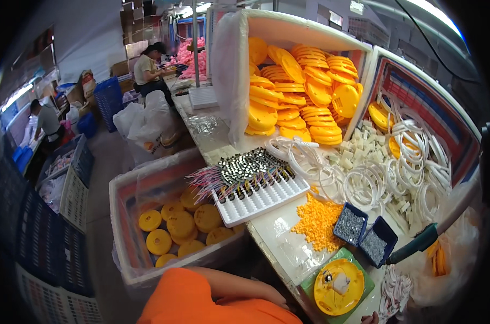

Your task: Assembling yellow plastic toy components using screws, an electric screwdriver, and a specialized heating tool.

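A round yellow plastic shell lies inside up on a green pad at the table's near edge. Inside it are a small round metal part, thin wires and a whitish piece. My left forearm crosses the lower middle, and my left hand is close to the table edge, left of the pad; its fingers are hidden. Only some fingertips of my right hand show at the bottom edge, just right of the shell. What they hold, if anything, is out of the picture.
Two dark blue trays of small metal parts stand beside orange pieces. Behind are a white rack with wired parts, coiled white tubing and a tipped box of yellow shells. A screwdriver-like tool hangs at right. Two people sit further off.
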A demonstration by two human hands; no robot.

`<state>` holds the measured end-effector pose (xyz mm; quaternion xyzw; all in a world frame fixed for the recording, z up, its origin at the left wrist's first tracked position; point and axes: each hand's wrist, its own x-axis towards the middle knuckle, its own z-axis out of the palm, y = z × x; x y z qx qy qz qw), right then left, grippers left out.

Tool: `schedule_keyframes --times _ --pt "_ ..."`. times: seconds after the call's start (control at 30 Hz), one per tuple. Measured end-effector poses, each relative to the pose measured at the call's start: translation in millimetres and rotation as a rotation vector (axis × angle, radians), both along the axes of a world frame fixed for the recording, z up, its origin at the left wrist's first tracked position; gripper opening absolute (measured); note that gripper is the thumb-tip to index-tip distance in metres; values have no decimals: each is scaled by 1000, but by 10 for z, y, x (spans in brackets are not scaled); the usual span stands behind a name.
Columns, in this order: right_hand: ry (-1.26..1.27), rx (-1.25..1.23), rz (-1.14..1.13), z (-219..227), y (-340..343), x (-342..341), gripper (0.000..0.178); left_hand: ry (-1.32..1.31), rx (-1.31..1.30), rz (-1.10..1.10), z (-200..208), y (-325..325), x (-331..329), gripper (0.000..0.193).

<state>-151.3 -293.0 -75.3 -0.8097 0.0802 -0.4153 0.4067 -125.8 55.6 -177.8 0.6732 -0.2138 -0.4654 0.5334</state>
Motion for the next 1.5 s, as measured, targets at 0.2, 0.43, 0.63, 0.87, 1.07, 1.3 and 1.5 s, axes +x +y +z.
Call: schedule_keyframes --times 0.2,0.43,0.63,0.87,1.07,1.3,1.5 --pt "-24 77 15 -803 -557 6 45 -636 258 365 963 781 -220 36" --pt "15 54 127 4 170 86 21 -1093 72 854 1367 581 -206 15" --pt "87 27 133 51 119 7 19 -1134 -82 860 1179 -184 484 27" --pt "132 -16 170 75 102 -88 20 -612 -201 899 1159 -400 688 33" --pt "165 -25 208 92 111 -70 21 -663 -195 866 1245 -402 684 32" --pt "209 -80 231 116 108 -63 20 -1070 -38 733 1261 -380 724 37" --pt "200 -469 603 754 318 418 34 -1093 -52 652 1385 -351 727 38"
